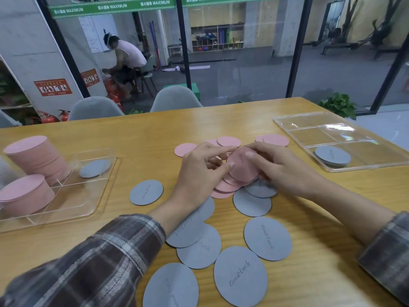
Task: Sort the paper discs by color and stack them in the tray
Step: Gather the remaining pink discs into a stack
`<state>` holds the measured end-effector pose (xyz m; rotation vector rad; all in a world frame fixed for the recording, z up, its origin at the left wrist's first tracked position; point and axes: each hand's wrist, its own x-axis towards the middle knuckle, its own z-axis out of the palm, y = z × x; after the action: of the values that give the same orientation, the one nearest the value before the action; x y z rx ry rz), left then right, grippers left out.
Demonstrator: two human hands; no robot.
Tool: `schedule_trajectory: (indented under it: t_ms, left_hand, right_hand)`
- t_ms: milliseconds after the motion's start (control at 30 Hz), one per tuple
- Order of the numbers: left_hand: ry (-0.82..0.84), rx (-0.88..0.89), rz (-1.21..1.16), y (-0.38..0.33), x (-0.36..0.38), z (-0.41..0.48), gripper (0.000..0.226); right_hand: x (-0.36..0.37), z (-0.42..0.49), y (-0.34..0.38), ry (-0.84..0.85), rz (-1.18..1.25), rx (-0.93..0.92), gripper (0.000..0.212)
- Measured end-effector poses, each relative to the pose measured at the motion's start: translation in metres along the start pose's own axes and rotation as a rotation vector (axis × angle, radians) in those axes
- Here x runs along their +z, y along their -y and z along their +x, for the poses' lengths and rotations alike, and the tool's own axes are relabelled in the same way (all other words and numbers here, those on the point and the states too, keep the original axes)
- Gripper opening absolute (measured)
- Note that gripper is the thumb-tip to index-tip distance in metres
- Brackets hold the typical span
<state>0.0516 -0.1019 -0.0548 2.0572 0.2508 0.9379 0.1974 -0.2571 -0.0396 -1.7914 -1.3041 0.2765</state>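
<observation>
Grey discs [240, 275], loose: about eight, lying flat on the wooden table [143, 134] nearest the viewer. Several overlap and some show "Good luck" lettering face up. A lone grey disc [146, 192] sits apart to the left.

Left arm: plaid sleeve [99, 258], forearm reaching forward over the grey discs toward the table's middle.

Left hand [199, 171]: back turned upward, index finger stretched out, thumb tip set against the left edge of a pink disc [242, 165], which it pinches.

Right arm: enters from the right, forearm bare beyond the plaid cuff [385, 251].

Right hand [281, 167]: fingers curled round the right side of the same pink disc, thumb on its face, gripping it.

Pink disc: tilted, lifted off the table, held between both hands at mid-table.

Pink heap [225, 187]: a few overlapping pink discs directly beneath the held one, touching the nearest grey discs. Further pink discs [229, 141] lie flat just beyond the hands.

Left tray [99, 196]: clear, divided. Two tall pink stacks [33, 156] stand in its left compartments, and a single grey piece [95, 168] lies in the far right one.

Right tray [287, 127]: clear, divided, at the table's far right. A short grey stack [332, 156] sits in its nearest compartment.
</observation>
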Motion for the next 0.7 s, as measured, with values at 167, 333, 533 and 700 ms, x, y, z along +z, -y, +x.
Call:
schedule_trajectory:
  t_ms: [167, 333, 533, 700]
  left_hand:
    - [0.044, 0.028, 0.21, 0.006, 0.0, 0.0, 0.038]
    - [0.176, -0.068, 0.394, 0.015, 0.0, -0.002, 0.046]
    - [0.168, -0.017, 0.35, 0.014, -0.001, -0.003, 0.048]
    - [0.098, -0.011, 0.138, 0.007, -0.002, -0.002, 0.032]
  right_hand:
    - [-0.001, 0.004, -0.004, -0.115, -0.129, -0.024, 0.016]
    - [-0.011, 0.005, -0.01, -0.223, -0.204, 0.039, 0.015]
    - [-0.011, 0.005, -0.011, -0.268, -0.246, 0.073, 0.019]
    - [-0.009, 0.005, -0.011, -0.204, -0.156, 0.093, 0.019]
